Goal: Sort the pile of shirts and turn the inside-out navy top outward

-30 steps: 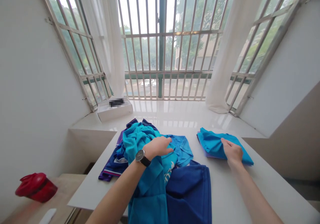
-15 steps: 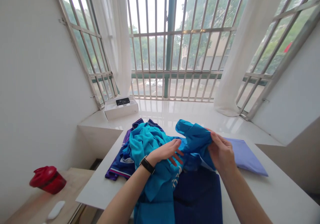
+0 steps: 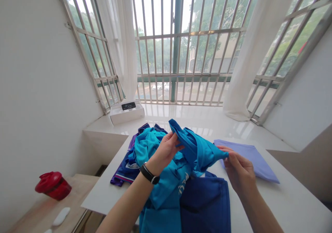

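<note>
Centre of frame: blue garment (image 3: 201, 150) held up in both hands, bunched and folded over, above the other clothes. Left hand (image 3: 164, 152) at its left end, fingers pinching the folded edge, thumb uppermost. Black-strapped watch (image 3: 148, 173) on that wrist. Right hand (image 3: 241, 172) right of centre, fingers pinching a corner of the same garment, the cloth drawn to a point between thumb and fingers. Stretch of cloth between the hands loose, creased, tilted down to the right.

Beneath and left of it, middle of frame: heaped turquoise garment (image 3: 147, 144), its lower part running to the bottom edge, white lettering on its right side. Dark striped garment (image 3: 127, 172) sticks out from the heap's left side, purple and navy with pale bands. Navy garment (image 3: 204, 203), bottom centre, lies flat beside the turquoise one.

Right of centre, behind the right hand: folded lavender cloth (image 3: 255, 160) flat on the white bench (image 3: 280, 205).

Further back, left of centre: open white box (image 3: 129, 116) on the window ledge (image 3: 181, 113), dark object (image 3: 128, 105) on top, too small to identify. Lower left: red lidded container (image 3: 54, 188) and a small white object (image 3: 61, 216) on a wooden surface (image 3: 80, 182).
</note>
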`<state>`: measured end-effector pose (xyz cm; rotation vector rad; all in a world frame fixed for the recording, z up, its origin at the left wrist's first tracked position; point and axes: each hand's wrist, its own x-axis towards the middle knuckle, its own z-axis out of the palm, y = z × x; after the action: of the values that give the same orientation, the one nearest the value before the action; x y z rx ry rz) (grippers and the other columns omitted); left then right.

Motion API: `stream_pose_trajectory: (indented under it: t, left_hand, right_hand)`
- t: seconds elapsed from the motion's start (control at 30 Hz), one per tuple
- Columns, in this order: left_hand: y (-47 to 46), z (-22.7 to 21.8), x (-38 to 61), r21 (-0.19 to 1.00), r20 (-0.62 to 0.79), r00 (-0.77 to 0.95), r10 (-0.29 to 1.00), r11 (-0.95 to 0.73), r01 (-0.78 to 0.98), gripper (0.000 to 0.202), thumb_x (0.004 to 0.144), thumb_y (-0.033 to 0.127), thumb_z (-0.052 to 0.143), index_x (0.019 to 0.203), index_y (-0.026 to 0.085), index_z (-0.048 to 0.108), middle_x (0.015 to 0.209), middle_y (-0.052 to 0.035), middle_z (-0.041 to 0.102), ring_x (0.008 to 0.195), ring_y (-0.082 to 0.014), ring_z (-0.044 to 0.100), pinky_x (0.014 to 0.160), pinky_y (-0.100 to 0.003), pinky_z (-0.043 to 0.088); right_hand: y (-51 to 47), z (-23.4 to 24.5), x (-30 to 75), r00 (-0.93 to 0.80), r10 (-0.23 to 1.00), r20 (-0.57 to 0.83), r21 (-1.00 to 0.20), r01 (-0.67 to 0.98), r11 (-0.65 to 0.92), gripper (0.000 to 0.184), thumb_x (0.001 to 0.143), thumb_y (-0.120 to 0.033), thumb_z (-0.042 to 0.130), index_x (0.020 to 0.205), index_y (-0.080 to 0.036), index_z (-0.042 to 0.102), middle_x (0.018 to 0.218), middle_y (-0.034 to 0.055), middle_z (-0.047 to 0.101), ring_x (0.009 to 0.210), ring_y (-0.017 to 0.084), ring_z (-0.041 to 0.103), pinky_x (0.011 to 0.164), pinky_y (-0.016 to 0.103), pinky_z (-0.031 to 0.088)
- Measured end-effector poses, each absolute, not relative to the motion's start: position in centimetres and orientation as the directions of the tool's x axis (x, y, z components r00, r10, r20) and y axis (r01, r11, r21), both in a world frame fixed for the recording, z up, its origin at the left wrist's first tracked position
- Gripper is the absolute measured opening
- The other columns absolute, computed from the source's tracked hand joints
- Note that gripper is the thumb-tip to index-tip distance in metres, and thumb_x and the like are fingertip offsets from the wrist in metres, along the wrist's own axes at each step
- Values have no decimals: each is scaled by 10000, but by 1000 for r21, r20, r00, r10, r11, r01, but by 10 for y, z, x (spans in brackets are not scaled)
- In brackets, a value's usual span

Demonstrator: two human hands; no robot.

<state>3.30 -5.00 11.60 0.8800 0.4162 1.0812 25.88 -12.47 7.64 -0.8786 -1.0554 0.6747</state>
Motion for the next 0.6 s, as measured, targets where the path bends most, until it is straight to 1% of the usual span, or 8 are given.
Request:
stream_pose_trajectory:
  t: [0.07,0.13,0.2,0.27,0.33,0.43,0.5,0.6]
  left_hand:
    - [-53,124,34,765,149,416,897,162,-623,361,757,454,775,951,164,685,932,-72,703,848,-190,659,754,-291,521]
    - [-58,129,38,772,143,440,886,178,-610,394,756,465,772,986,153,700,979,-95,710,858,-202,663,712,-279,519]
    - [-64,131,42,793,121,490,863,212,-570,412,764,481,759,997,144,712,1012,-114,710,874,-215,664,682,-277,516]
    - [-70,131,47,823,101,555,826,244,-513,436,779,508,737,1006,136,720,1015,-127,710,910,-232,663,714,-290,517]
    - [-73,130,50,864,105,584,805,217,-455,455,807,532,700,1023,132,720,996,-126,712,927,-229,658,762,-293,507]
    - [-74,129,51,919,149,547,824,89,-385,431,836,531,665,1014,142,716,967,-100,706,902,-201,645,773,-275,483]
    - [-73,131,47,936,182,505,844,8,-352,405,823,522,679,979,150,714,959,-88,695,891,-197,631,778,-279,473]
    - [-72,133,40,945,187,471,862,-27,-326,398,806,529,687,913,146,699,915,-79,674,870,-198,611,774,-290,464]
  right_hand:
    - [-131,59,270,275,886,374,-927,80,366,251,805,-495,690,814,-272,805,975,69,769,962,275,697,900,396,550]
    - [-134,45,275,119,957,264,-949,208,236,307,812,-513,674,809,-234,802,929,88,770,925,286,702,893,405,552]
    - [-135,38,276,90,973,213,-943,280,181,353,821,-536,650,829,-212,790,881,94,765,892,283,703,872,404,558]
    - [-132,36,275,232,932,280,-931,300,205,373,825,-551,636,930,-217,763,928,89,754,928,274,691,880,399,555]
    - [-129,39,273,320,871,372,-909,316,273,410,813,-538,656,1084,-235,708,1064,85,726,1025,268,661,914,396,541]
    - [-125,47,267,111,911,397,-864,379,330,454,800,-484,691,1188,-250,657,1084,73,707,1014,245,653,888,378,548]
    - [-125,49,261,-52,939,341,-836,440,328,412,808,-455,689,1167,-254,671,989,54,711,824,205,661,767,353,572]
    - [-122,46,253,-134,939,317,-791,509,340,356,816,-421,677,1136,-265,683,924,33,695,603,154,576,607,337,556]
